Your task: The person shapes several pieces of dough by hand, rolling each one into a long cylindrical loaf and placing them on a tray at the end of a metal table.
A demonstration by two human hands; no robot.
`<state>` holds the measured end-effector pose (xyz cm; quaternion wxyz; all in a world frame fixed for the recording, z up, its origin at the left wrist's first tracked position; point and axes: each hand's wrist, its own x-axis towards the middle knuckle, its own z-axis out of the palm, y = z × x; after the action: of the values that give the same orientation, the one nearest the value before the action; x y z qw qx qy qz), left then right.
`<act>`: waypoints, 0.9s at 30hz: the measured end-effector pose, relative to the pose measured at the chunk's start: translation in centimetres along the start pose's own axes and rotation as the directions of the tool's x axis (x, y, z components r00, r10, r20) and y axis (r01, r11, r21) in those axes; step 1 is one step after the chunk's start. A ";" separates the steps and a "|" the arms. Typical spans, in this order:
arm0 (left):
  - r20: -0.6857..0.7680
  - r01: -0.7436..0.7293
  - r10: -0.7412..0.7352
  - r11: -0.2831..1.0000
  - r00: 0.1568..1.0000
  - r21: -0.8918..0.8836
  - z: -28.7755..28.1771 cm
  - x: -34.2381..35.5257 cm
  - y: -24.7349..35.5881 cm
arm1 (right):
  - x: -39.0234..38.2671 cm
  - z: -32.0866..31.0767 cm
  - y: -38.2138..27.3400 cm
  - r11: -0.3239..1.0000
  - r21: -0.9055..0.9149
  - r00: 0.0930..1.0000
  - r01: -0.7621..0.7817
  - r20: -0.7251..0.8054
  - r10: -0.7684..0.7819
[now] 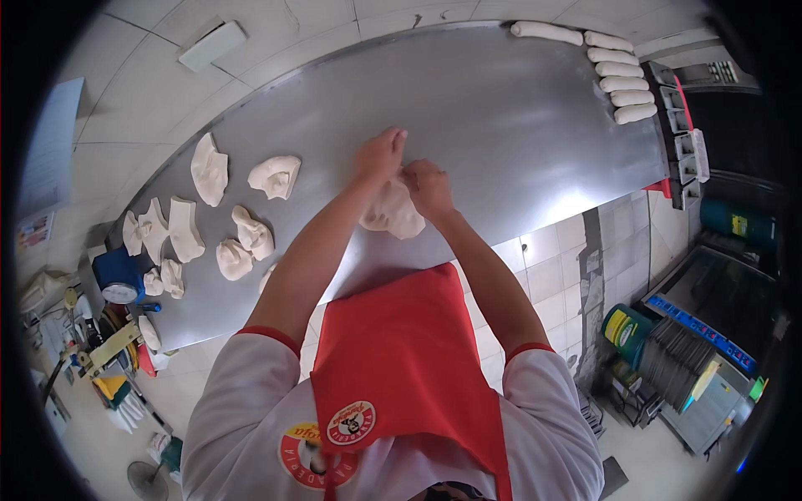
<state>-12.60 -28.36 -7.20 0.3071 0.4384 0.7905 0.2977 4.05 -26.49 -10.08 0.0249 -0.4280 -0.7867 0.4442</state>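
Observation:
A flattened, uneven piece of pale dough (393,217) lies on the steel worktable (493,108), partly beneath my hands. My left hand (380,157) is closed just above its upper part, fingers curled; what is inside them is hidden. My right hand (428,185) grips the dough's upper right edge with bent fingers. To the left, several irregular dough pieces (186,230) are spread over the steel, some folded or lumpy.
Several rolled dough logs (623,84) line the far right end, beside metal pans (687,171). A blue scale (114,271) is at the left end. Stacked trays (668,359) and green containers (623,334) stand below at right. A red apron (393,351) covers my front.

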 end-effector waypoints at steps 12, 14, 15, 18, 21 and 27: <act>-0.202 -0.442 0.695 0.625 0.690 0.644 3.8 1.1 -6.4 | -1.9 5.7 -0.8 0.845 -0.531 0.839 0.062 -0.431 -0.332; 0.332 -0.352 0.210 0.815 0.919 0.460 1.7 0.8 -1.9 | -4.4 5.7 0.6 0.900 -0.428 0.881 0.081 -0.391 -0.265; 0.387 -0.302 0.125 0.846 0.914 0.439 0.9 0.0 -2.1 | -3.8 4.5 -0.8 0.933 -0.360 0.949 0.005 -0.291 -0.117; 0.138 -0.321 0.290 0.854 0.947 0.410 2.7 -2.5 -4.8 | -3.7 2.3 -4.3 0.935 -0.266 0.972 -0.235 -0.069 0.224; -0.018 -0.389 0.476 0.739 0.879 0.550 4.0 -0.9 -2.6 | -1.9 2.1 -1.8 0.899 -0.350 0.927 -0.263 -0.351 0.134; 0.187 -0.281 0.244 0.937 0.952 0.207 2.0 -2.5 -6.7 | -4.4 7.5 -0.6 0.917 -0.399 0.887 0.013 -0.419 -0.195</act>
<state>-13.43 -33.09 -12.88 0.2731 0.5952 0.7271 0.2062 3.31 -34.79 -12.66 0.1462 -0.4718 -0.8532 0.1677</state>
